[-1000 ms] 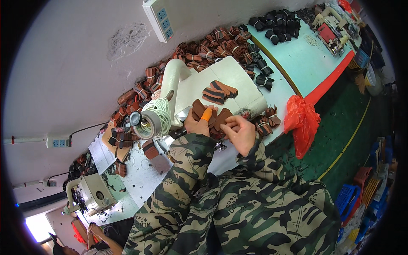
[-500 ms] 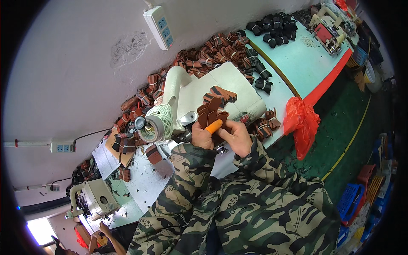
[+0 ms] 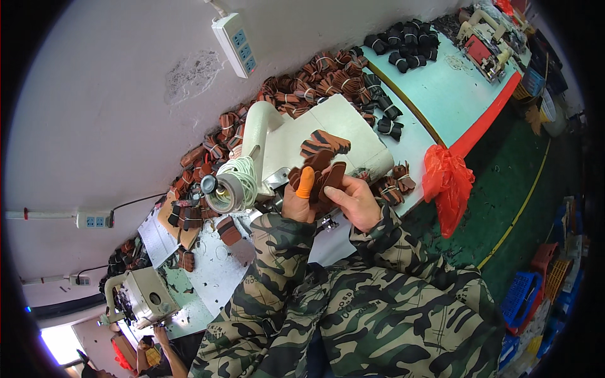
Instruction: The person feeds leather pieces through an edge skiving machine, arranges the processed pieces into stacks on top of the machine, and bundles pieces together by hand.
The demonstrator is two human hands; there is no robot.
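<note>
My left hand (image 3: 299, 205), an orange finger cover (image 3: 305, 183) on its thumb, holds several flat brown leather-like pieces (image 3: 318, 160) with rounded ends, fanned apart. My right hand (image 3: 358, 203) pinches one brown piece (image 3: 335, 176) between thumb and fingers, close against the others. Both hands are in front of a cream sewing machine (image 3: 343, 123). On its flat top, just beyond my hands, lies a small pile of brown and black striped pieces (image 3: 326, 143). The palm side of my left hand is hidden.
Banded brown bundles (image 3: 283, 88) line the wall, with black bundles (image 3: 389, 129) beside them. A coil of pale cord (image 3: 239, 179) hangs by the machine's left end. A red plastic bag (image 3: 446, 179) hangs off the right edge. Another person's arms (image 3: 165, 346) work at the lower left.
My left thumb has swung from lying across the pieces to pointing up. The pieces have spread apart, and my right hand has shifted slightly right with one piece. The other person's hands have moved.
</note>
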